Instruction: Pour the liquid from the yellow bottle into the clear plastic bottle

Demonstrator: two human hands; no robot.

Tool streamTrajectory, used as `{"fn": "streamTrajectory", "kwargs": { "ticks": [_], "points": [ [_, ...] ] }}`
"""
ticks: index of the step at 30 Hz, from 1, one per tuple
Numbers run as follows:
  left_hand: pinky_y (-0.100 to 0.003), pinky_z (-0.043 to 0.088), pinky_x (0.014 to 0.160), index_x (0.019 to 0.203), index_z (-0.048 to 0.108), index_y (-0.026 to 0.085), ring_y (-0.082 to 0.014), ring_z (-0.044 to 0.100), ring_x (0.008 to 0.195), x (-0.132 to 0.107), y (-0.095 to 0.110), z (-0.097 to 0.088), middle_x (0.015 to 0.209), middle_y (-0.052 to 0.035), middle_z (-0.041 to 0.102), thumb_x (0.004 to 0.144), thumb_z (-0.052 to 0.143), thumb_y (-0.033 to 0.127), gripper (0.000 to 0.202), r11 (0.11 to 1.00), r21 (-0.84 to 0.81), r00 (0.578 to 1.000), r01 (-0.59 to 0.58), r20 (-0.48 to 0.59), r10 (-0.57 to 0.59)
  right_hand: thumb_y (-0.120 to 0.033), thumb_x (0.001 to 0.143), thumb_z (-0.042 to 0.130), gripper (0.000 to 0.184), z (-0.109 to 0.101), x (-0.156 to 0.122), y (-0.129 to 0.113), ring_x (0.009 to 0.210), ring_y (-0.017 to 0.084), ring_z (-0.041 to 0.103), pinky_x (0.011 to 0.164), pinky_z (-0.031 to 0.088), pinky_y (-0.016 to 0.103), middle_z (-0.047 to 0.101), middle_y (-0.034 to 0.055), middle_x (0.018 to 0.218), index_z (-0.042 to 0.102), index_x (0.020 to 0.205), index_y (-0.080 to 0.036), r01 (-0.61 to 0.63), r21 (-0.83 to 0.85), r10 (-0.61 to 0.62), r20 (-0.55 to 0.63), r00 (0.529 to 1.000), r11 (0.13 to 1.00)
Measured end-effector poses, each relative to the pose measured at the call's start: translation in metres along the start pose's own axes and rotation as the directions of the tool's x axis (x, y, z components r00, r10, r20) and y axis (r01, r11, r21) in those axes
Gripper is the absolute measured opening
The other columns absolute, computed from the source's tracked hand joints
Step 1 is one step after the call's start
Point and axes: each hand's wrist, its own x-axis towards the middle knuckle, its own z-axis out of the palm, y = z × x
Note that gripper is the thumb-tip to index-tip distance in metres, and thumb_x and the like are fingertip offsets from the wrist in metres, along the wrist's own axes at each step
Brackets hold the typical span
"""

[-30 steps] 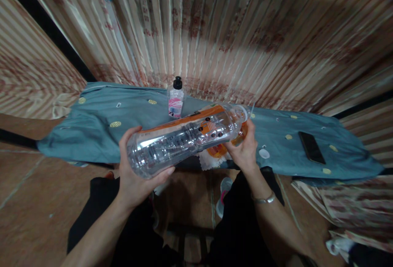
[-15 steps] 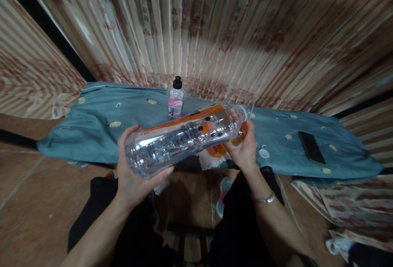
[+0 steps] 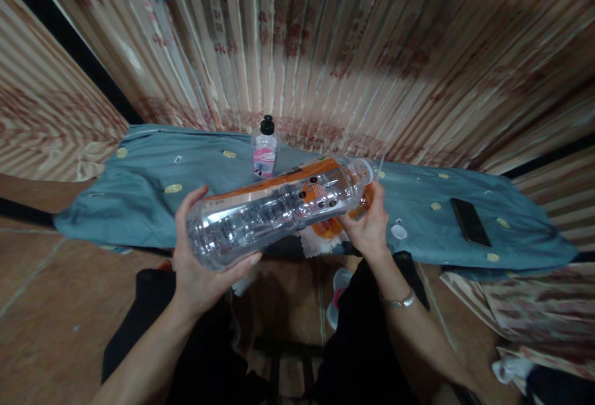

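Note:
A large clear plastic bottle [image 3: 274, 209] with an orange label lies on its side between my hands, its open neck pointing right. My left hand [image 3: 198, 265] cups its base from below, fingers wrapped round it. My right hand [image 3: 367, 225] grips the neck end, with an orange-and-white cloth [image 3: 325, 234] under it against the bottle. A white bottle cap [image 3: 398, 231] lies on the blue cloth just right of my right hand.
A blue patterned cloth [image 3: 153, 188] covers a low table. On it stand a small bottle with a black cap and pink label [image 3: 264, 151] at the back and a black phone [image 3: 469, 222] at the right. Striped curtains hang behind. Tiled floor lies below.
The bottle's base and my left hand have shifted slightly left and down. My right hand has stayed at the neck.

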Motion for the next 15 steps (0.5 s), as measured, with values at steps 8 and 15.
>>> {"fn": "streamTrajectory", "kwargs": {
  "ticks": [8, 15],
  "points": [
    [-0.054, 0.068, 0.098, 0.164, 0.062, 0.036, -0.0343, 0.076, 0.11, -0.0013, 0.0, -0.0011, 0.131, -0.0066, 0.075, 0.061, 0.11, 0.058, 0.115, 1.0, 0.018, 1.0, 0.003, 0.013, -0.003, -0.066, 0.083, 0.084, 0.096, -0.0023, 0.0011, -0.0055, 0.118, 0.041, 0.084, 0.101, 0.07, 0.06, 0.08, 0.018, 0.136, 0.048, 0.161, -0.025, -0.04, -0.003, 0.04, 0.018, 0.999, 0.999],
    [-0.057, 0.069, 0.101, 0.165, 0.061, 0.035, -0.0355, 0.077, 0.11, -0.0018, -0.0013, -0.0018, 0.132, -0.0073, 0.077, 0.059, 0.11, 0.06, 0.12, 0.999, 0.017, 0.999, 0.032, 0.012, -0.032, -0.069, 0.083, 0.084, 0.096, -0.0029, 0.0011, -0.0067, 0.12, 0.042, 0.083, 0.103, 0.07, 0.061, 0.08, 0.0182, 0.137, 0.049, 0.161, -0.025, -0.052, 0.008, 0.052, 0.019, 0.998, 0.999]
  ]
}}
